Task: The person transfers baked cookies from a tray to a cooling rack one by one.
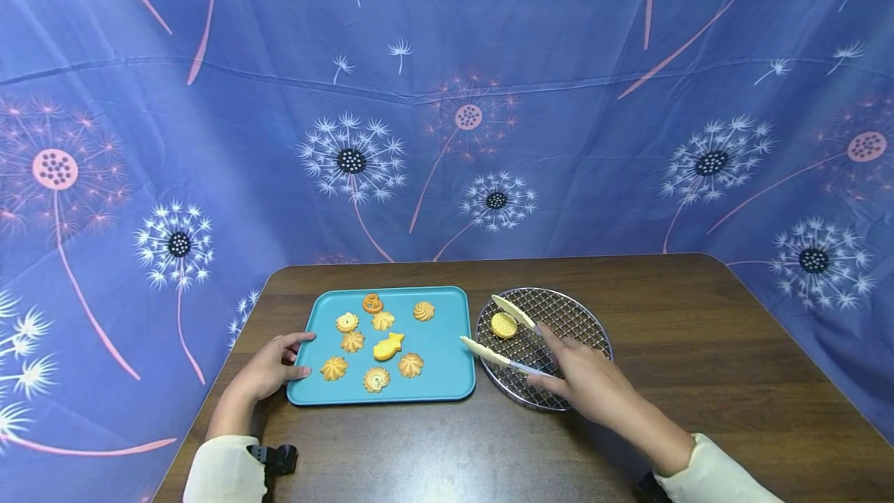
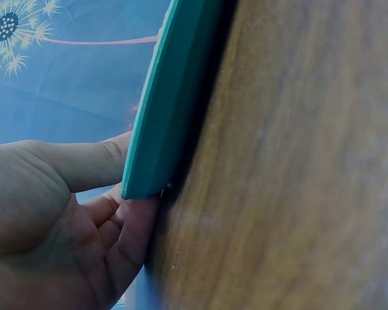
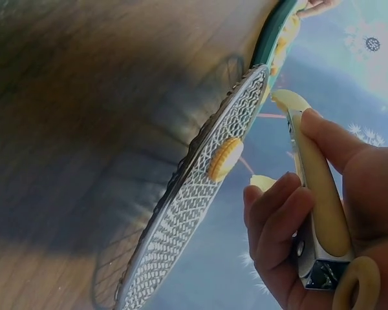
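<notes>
A blue-green tray (image 1: 440,379) bears several cookies, among them a fish-shaped one (image 1: 387,346) and a pretzel (image 1: 372,303). My left hand (image 1: 264,367) grips the tray's left edge; in the left wrist view the thumb lies above the rim and the fingers below. My right hand (image 1: 594,383) holds yellow-and-metal tongs (image 1: 515,310), their arms spread apart with nothing between the tips. One round yellow cookie (image 1: 504,325) lies on the round wire rack (image 1: 559,309), under and between the tong arms. In the right wrist view this cookie (image 3: 226,159) sits flat on the mesh.
The rack stands just right of the tray on a brown wooden table (image 1: 698,348). Behind the table hangs a blue cloth (image 1: 573,138) with dandelion prints. Bare wood lies in front of the tray and right of the rack.
</notes>
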`<state>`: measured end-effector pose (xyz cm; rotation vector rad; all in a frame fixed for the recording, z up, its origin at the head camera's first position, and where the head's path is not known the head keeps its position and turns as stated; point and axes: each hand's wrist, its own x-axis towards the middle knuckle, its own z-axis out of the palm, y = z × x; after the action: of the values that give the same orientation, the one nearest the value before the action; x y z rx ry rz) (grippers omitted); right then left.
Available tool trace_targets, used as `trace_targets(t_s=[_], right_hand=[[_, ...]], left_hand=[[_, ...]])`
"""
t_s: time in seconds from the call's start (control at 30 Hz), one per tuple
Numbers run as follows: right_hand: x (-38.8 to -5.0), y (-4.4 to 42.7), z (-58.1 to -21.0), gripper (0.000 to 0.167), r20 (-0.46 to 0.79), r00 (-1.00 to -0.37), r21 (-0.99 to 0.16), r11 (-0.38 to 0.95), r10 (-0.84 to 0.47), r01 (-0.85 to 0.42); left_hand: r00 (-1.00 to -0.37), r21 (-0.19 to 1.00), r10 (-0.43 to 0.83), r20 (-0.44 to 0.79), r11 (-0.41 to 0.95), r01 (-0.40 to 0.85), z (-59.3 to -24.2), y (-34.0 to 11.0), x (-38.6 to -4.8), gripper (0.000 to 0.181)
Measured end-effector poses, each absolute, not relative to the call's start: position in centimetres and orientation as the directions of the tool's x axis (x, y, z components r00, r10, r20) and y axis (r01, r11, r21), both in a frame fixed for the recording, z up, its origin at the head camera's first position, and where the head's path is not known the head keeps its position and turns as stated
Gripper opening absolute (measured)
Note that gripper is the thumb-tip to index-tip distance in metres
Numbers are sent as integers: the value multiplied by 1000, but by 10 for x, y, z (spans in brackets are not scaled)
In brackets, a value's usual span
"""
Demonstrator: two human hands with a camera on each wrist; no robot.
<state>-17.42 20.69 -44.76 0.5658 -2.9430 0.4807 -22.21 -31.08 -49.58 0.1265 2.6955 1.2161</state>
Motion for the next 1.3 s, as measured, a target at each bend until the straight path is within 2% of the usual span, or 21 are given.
trace_targets(t_s=[0.67, 1.3], right_hand=[[-172, 194, -447, 94, 140, -928, -303, 877, -346, -373], [-168, 181, -450, 92, 138, -928, -322, 871, -345, -372]], left_hand=[[-980, 755, 138, -142, 655, -17, -496, -310, -222, 61], [-982, 743, 121, -145, 668, -28, -496, -309, -222, 60]])
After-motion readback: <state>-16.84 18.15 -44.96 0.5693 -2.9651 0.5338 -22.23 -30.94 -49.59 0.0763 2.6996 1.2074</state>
